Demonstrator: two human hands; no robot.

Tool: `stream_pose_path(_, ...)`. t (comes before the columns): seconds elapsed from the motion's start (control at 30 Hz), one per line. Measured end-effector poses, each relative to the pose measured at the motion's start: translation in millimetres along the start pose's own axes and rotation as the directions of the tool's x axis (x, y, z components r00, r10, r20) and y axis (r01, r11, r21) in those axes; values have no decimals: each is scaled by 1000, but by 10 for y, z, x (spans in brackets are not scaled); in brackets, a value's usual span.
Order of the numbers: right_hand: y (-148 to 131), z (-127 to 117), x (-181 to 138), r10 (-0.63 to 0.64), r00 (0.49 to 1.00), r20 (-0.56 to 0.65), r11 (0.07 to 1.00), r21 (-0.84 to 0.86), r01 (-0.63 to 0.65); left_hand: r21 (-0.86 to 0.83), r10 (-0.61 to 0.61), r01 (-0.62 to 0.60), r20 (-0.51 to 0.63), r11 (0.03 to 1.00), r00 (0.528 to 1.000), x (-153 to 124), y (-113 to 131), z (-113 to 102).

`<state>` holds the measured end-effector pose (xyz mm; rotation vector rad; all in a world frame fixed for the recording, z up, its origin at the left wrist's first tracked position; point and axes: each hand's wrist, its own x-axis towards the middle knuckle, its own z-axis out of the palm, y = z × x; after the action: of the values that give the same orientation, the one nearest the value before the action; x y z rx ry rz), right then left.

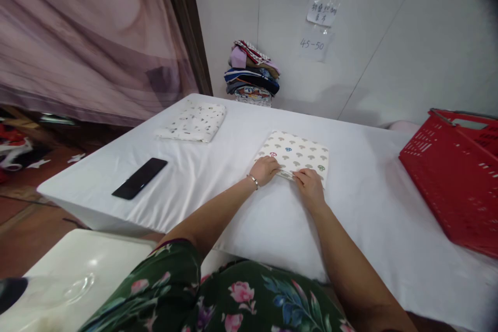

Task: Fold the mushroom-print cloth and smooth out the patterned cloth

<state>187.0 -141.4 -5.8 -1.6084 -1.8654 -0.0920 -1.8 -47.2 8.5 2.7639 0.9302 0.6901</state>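
Note:
A folded cream cloth with a mushroom print (298,153) lies on the white table (218,192), near its middle. My left hand (265,169), with a bracelet at the wrist, has curled fingers gripping the cloth's near left edge. My right hand (310,185) pinches the near edge a little to the right. Both hands rest on the table at the cloth's front border.
A second folded patterned cloth (193,121) lies at the far left of the table. A black phone (140,178) rests near the left edge. A red plastic basket (455,179) stands at the right. A stack of folded clothes (252,74) sits against the wall.

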Motion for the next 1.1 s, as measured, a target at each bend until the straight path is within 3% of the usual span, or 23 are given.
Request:
stream_pose_path(0.4,34,11,-52,-23,1000,-2,999,-41,23,39,-9,12,-77,999,997,-79,18,97)
stream_pose_path(0.7,49,6,-53,-10,999,-39,1000,23,11,82,-36,34,29,996,999,26,52,-31)
stream_pose_path(1.1,0,-8,-103,-38,997,-60,998,-43,35,194,-82,77,16,978,997,-35,146,21)
